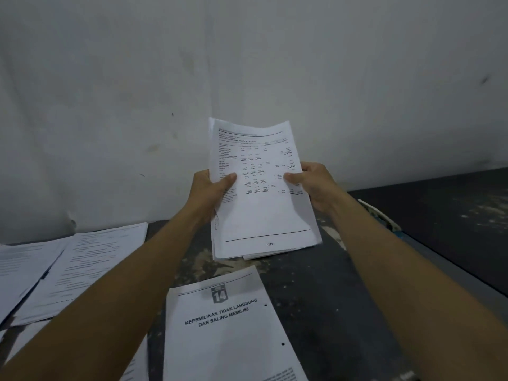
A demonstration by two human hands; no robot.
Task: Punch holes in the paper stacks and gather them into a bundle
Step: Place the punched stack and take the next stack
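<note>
I hold a stack of printed pages upright in front of me, its lower edge resting on or just above the dark tabletop. My left hand grips its left edge and my right hand grips its right edge, thumbs on the front sheet. The front sheet shows a table of figures and a page number at the bottom. Below it lies a second stack with a chapter title page; two punched holes show along its right edge.
More printed sheets lie spread at the left of the table, against the white wall. A thin object with a blue edge lies behind my right forearm. The table's right side is dark and scuffed.
</note>
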